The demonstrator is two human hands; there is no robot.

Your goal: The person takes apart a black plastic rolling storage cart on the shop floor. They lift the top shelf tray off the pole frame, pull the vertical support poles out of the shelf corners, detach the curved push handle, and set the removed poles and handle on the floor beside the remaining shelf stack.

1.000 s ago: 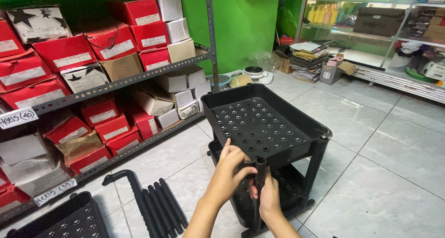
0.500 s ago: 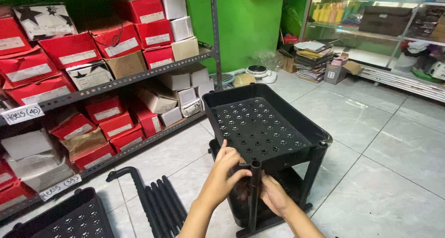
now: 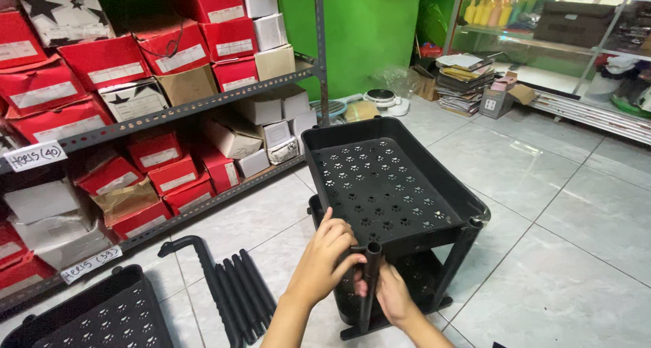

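Hands, two: left hand and right hand grip one black pole.

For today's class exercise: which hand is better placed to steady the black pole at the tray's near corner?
The left hand: it already wraps the top of the pole at the tray corner. The right hand sits lower, mostly behind it.

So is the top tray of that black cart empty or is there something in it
Empty. The top tray shows only its bare perforated floor; both hands, left hand and right hand, are at the front corner post.
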